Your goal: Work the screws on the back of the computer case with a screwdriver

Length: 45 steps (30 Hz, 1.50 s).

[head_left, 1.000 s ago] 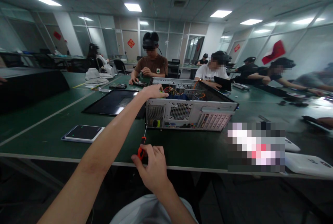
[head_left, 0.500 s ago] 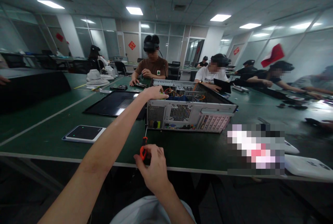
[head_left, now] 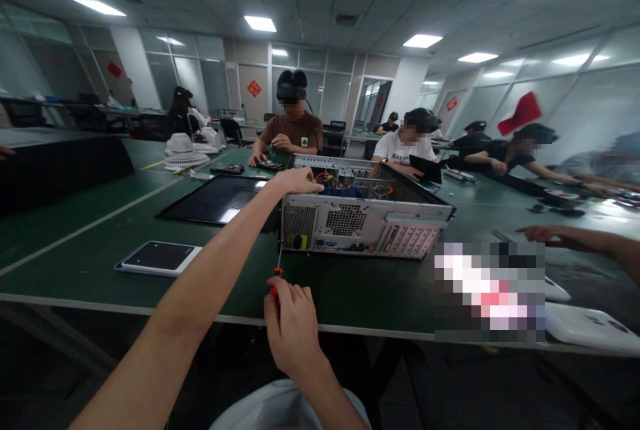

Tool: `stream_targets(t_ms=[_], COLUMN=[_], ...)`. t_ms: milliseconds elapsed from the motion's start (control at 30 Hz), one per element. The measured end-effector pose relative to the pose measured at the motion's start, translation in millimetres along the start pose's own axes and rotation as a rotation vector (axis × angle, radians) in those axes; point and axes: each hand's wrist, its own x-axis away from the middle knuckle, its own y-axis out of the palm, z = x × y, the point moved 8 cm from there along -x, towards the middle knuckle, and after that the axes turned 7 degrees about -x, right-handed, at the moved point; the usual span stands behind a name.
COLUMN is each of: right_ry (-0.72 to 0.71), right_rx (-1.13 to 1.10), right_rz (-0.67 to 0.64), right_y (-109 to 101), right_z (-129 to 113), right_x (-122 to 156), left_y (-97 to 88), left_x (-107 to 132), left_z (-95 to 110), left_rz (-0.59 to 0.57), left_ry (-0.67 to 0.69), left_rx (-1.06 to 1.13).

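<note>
An open grey computer case [head_left: 360, 220] lies on the green table [head_left: 85, 250], its rear panel facing me and coloured cables showing inside. My left hand [head_left: 295, 181] reaches out and rests on the case's top left edge, fingers curled over it. My right hand [head_left: 290, 327] is near the table's front edge, closed around a screwdriver with a red and black handle [head_left: 274, 281]; its thin shaft points up towards the case's lower left corner.
A black side panel [head_left: 217, 198] lies left of the case. A tablet-like device [head_left: 157, 257] sits front left. White objects [head_left: 590, 323] lie front right. A neighbour's arm [head_left: 575, 240] reaches in at right. Several people work across the table; a white fan [head_left: 183, 150] stands far left.
My right hand has closed further round the screwdriver handle, hiding more of it. A neighbour's arm has come into view at the right. My left hand stays on the case.
</note>
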Motion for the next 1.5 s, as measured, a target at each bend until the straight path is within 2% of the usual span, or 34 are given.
stream_targets(t_ms=[100,200,300,500,800,1033,1233,1333,1433,1500], right_ry=[0.011,-0.054,-0.074,-0.079,-0.087,-0.121,-0.197,-0.188,-0.179,-0.204], right_rx=[-0.182,-0.376,-0.494,-0.543,-0.621,-0.517,-0.373,-0.363,-0.398,-0.385], right_rz=[0.120,0.286,0.364,0.373,0.399,0.414,0.335,0.335,0.406,0.454], right_y=[-16,-38,-53,-60,-64,-72,-75,-74,-74,-73], right_z=[4,3,1,-3,-1,-13,-25,-26,-28,-32], right_x=[0,-4,-15,-42,-57,-56,-63,-66,-65,-63], left_y=[0.3,1.1,2.4,3.3,-0.2,0.6,3.0,4.1,2.7,-1.9], left_x=[-2,-4,-6,-9,-4,-6,-8,-10,-14,-15], left_z=[-1,-2,-2,-3,-1,-1,-3,-4,-7,-10], left_rz=[0.015,0.038,0.049,0.054,0.046,0.052,0.056,0.061,0.082,0.152], left_ry=[-0.004,0.002,0.019,0.019,0.017,0.028,0.024,0.025,0.030,0.055], left_rx=[0.019,0.041,0.047,0.064,0.028,0.036,0.029,0.037,0.102,0.264])
